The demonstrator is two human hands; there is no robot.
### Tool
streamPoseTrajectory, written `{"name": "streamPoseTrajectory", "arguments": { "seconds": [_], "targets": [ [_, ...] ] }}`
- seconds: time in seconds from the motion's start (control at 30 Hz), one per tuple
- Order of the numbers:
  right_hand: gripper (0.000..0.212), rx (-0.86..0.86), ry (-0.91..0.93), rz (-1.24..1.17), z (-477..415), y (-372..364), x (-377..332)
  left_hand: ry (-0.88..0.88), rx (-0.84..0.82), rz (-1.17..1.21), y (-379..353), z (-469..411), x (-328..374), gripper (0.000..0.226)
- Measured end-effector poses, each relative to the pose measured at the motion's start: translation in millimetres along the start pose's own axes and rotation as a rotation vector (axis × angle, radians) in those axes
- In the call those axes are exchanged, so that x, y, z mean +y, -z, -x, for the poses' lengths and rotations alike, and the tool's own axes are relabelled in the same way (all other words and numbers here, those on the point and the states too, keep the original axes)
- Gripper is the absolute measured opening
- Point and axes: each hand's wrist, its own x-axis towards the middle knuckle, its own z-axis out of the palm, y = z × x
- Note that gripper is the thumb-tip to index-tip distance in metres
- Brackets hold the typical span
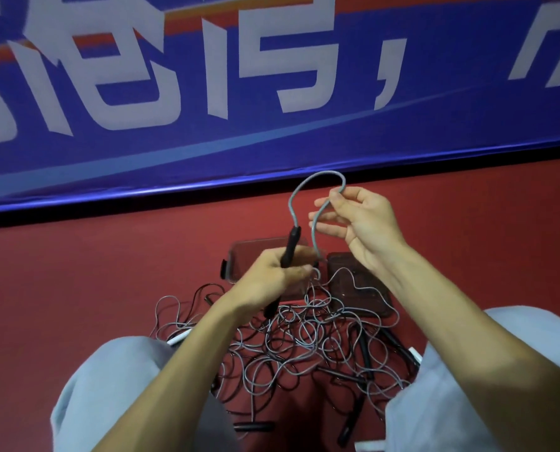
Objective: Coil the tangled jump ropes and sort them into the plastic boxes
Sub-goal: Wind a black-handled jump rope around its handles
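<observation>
Red floor (76, 288) fills the lower view, and a blue banner (272, 141) with white characters stands behind it. A person sits with a pile (304, 340) of tangled grey ropes and black handles between the knees.

The left hand (272, 275) is clenched around a black handle (291, 243), which points up and a little away. From its top the rope (304, 184) rises in an arch, well above the floor. The right hand (366, 223) pinches the far end of the arch between thumb and forefinger, with the other fingers spread loosely. From this pinch the rope goes down between the two hands and enters the pile.

I think the danger is in this lower part. If the hands pull while the rope is caught under other loops, the knots may tighten, or other ropes may be dragged up with it. The pinch is light, so the arch may slip out and spring open.

Two boxes (249, 252) lie just behind the pile. Some strands lie over the dark one, so a hard pull may also move it.
</observation>
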Motion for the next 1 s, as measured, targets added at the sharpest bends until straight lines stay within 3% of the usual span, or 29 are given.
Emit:
{"name": "streamPoseTrajectory", "arguments": {
  "seconds": [0.13, 0.27, 0.4, 0.57, 0.63, 0.77, 0.9, 1.0],
  "targets": [
    [0.008, 0.049, -0.008, -0.055, -4, 5, -1, -0.088, -0.082, 0.030, -8, -2, 1, 0.012],
    [0.008, 0.139, -0.043, -0.123, -7, 8, 2, -0.152, -0.112, -0.020, -10, 4, 5, 0.018],
    [0.007, 0.186, -0.058, -0.129, -13, 13, 10, -0.188, 0.054, 0.259, -8, 13, 13, 0.013],
    [0.019, -0.087, -0.062, 0.508, -9, 7, 42, -0.119, 0.312, 0.751, 3, 15, 25, 0.011],
    [0.024, -0.214, -0.012, 0.723, -6, 3, 53, -0.119, 0.367, 0.896, 9, 16, 32, 0.013],
    [0.043, -0.491, -0.138, 1.136, -1, 5, 74, -0.168, 0.407, 1.183, 30, 21, 39, 0.020],
    [0.026, -0.747, -0.244, 1.179, 6, 3, 76, -0.199, 0.475, 1.368, 51, 23, 35, 0.016],
    [0.047, -0.775, -0.371, 0.923, 8, -1, 74, -0.196, 0.572, 1.395, 57, 22, 30, 0.020]
  ]
}}
